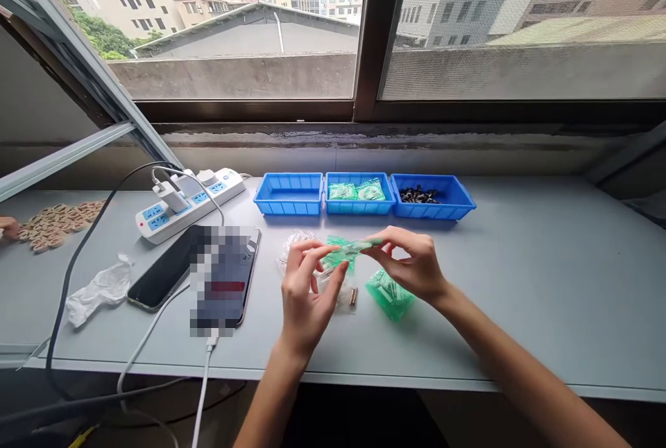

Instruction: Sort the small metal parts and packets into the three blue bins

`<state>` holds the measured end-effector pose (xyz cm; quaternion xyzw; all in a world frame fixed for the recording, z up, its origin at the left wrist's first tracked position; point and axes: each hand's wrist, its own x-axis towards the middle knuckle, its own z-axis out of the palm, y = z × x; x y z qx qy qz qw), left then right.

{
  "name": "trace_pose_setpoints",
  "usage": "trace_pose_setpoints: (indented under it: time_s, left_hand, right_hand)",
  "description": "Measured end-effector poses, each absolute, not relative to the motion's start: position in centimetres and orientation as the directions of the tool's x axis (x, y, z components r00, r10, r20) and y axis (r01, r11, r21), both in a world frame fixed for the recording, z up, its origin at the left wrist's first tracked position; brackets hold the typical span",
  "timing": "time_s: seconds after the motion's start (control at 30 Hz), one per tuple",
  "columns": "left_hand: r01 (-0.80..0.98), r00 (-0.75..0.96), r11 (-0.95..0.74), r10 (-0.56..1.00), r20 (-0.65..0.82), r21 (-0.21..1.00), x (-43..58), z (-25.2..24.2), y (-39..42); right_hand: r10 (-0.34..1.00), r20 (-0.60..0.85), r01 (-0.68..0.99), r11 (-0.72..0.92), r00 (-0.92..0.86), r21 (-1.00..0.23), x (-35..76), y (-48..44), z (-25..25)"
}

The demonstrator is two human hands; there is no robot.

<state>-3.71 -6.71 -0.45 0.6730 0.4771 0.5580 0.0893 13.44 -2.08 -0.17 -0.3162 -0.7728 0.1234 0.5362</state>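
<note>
My right hand (411,261) pinches a small green plastic bag (359,245) by its right end, above the table. My left hand (311,288) is at the bag's left end, index fingertip by its edge, thumb apart below; whether it touches the bag I cannot tell. Under the hands lie a clear plastic bag (296,243) and a small clear packet (346,301) with a brownish, rod-like piece (353,297) at its side. A larger green plastic bag (389,295) rests below my right hand. Its contents are not clear.
Along the back stand three blue bins: the left bin (288,207), the middle bin (360,207) with green packets (369,190), and the right bin (437,211) with dark small parts (419,195). Leftward are two phones (161,271), a power strip (192,205), cables, crumpled tissue (101,288) and another person's hand (7,227).
</note>
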Motion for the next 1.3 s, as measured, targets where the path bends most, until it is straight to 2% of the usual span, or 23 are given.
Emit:
trace_pose_setpoints:
  time_s: [0.13, 0.23, 0.33, 0.47, 0.6, 0.73, 0.83, 0.9, 1.17, 1.3]
  left_hand:
    - [0.542, -0.069, -0.508, 0.767, 0.638, 0.669, -3.7, -0.6, -6.8]
    - [0.532, -0.062, -0.488, 0.793, 0.607, 0.692, -3.7, -0.6, -6.8]
    - [0.508, -0.066, -0.476, 0.809, 0.583, 0.718, -3.8, -0.5, -7.0]
    - [0.473, -0.071, -0.471, 0.822, 0.565, 0.745, -3.8, -0.6, -7.1]
    - [0.448, -0.09, -0.474, 0.82, 0.566, 0.758, -3.8, -0.7, -7.2]
    - [0.426, -0.113, -0.475, 0.816, 0.566, 0.77, -3.8, -0.5, -7.2]
    - [0.416, -0.115, -0.472, 0.82, 0.56, 0.777, -3.9, -0.4, -7.2]
    - [0.416, -0.115, -0.473, 0.82, 0.561, 0.777, -3.9, -0.4, -7.2]
    - [0.432, -0.109, -0.471, 0.819, 0.563, 0.769, -3.9, -0.3, -7.3]
    - [0.439, -0.101, -0.476, 0.817, 0.568, 0.762, -3.9, -0.3, -7.2]
  right_hand:
    - [0.805, 0.561, 0.305, 0.593, -0.192, -0.746, 13.2, -1.9, -0.5]
    - [0.894, 0.393, 0.212, 0.436, -0.216, -0.875, 13.4, -1.4, -0.2]
    - [0.936, 0.314, 0.165, 0.338, -0.157, -0.927, 14.5, -0.3, 0.0]
    - [0.946, 0.315, 0.261, 0.285, 0.079, -0.922, 16.5, 1.8, -0.6]
    - [0.887, 0.391, 0.399, 0.276, 0.244, -0.875, 17.4, 3.5, -1.1]
    - [0.861, 0.457, 0.514, 0.295, 0.222, -0.806, 16.9, 5.1, -0.8]
    - [0.852, 0.513, 0.763, 0.261, 0.106, -0.592, 16.3, 6.4, -0.4]
    - [0.858, 0.513, 0.86, 0.237, 0.034, -0.453, 16.0, 7.2, -0.5]
    - [0.82, 0.569, 0.915, 0.28, -0.069, -0.292, 14.9, 7.3, -1.5]
    - [0.804, 0.56, 0.916, 0.357, -0.2, -0.185, 14.7, 6.8, -1.7]
